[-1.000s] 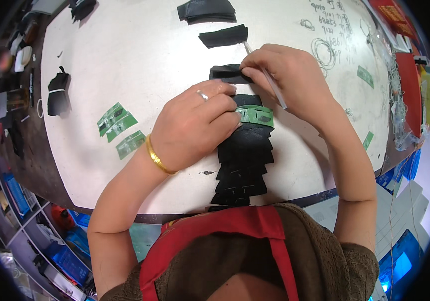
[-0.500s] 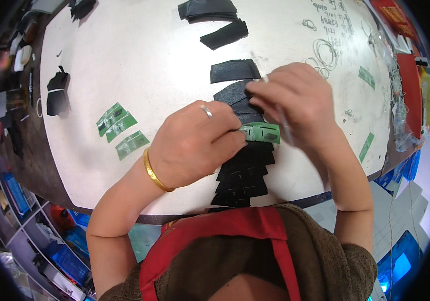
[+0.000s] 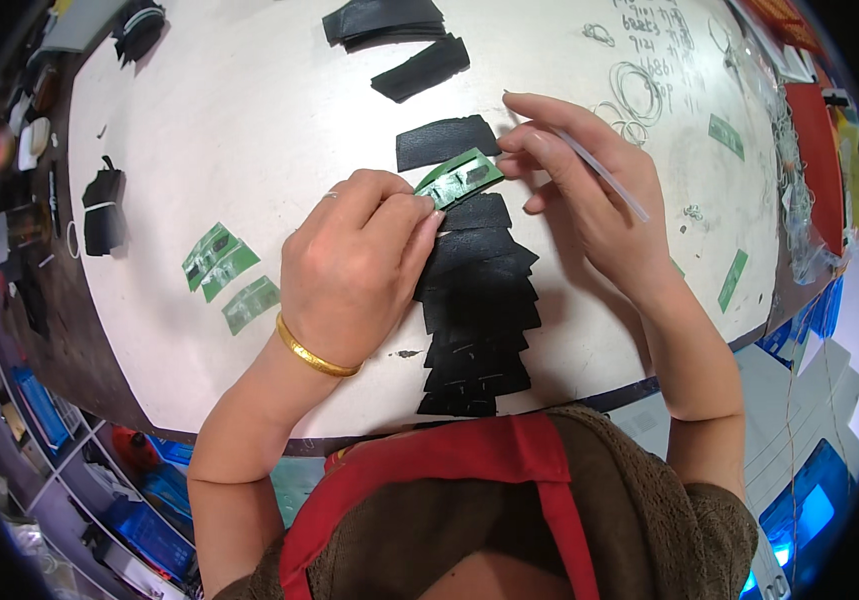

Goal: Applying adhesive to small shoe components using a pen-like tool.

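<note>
My left hand (image 3: 354, 265) pinches the left end of a green template (image 3: 461, 180), a see-through plate with slots cut in it. The template lies tilted over the upper part of a column of overlapping black leather pieces (image 3: 477, 300). Just to the right of it is my right hand (image 3: 589, 190), off the template, with a thin whitish stick (image 3: 604, 175) like a pen refill held between thumb and forefinger. Another black leather piece (image 3: 444, 142) lies right beyond the template. Small pale marks show on the nearest pieces of the column.
More green templates lie at the left (image 3: 219, 262) and right (image 3: 733, 280). Black leather stacks (image 3: 384, 20) sit at the far side, and a banded black bundle (image 3: 103, 212) at the left. Loops of pale cord (image 3: 634, 90) and handwriting are at the far right. Shelves (image 3: 59, 450) stand lower left.
My left hand has carried the green template away from me and slightly left, up the leather column, tilting it. My right hand has moved off the leather, its fingers more spread around the stick.
</note>
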The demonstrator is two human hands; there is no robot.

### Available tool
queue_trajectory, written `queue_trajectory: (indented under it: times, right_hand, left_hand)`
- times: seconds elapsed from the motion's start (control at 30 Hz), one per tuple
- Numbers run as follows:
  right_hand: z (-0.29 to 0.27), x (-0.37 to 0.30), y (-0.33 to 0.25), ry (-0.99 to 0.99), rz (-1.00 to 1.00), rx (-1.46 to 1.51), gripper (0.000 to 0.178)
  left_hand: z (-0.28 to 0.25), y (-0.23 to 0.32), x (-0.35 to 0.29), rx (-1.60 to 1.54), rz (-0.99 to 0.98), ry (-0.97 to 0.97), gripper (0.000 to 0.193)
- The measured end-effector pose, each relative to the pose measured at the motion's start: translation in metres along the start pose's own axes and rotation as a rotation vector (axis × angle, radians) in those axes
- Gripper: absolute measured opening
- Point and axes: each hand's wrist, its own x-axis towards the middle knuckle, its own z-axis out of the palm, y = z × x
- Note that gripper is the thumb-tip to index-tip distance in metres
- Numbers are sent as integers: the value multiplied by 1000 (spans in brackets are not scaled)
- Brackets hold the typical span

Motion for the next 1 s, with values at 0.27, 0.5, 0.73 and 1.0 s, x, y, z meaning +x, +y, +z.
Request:
queue_trajectory:
  times: [0.27, 0.5, 0.73, 1.0]
  right_hand:
    - [0, 2, -1, -38, 28, -35, 35]
    - [4, 1, 5, 30, -64, -49, 31]
    - [-4, 8, 3, -49, -380, -271, 25]
    - [25, 25, -1, -259, -443, -513, 28]
  left_hand:
    - [1, -1, -3, 47, 26, -17, 15]
    - [6, 0, -4, 104, 91, 7, 16]
    - [6, 3, -8, 110, 18, 1, 19]
    - [8, 4, -8, 73, -23, -11, 16]
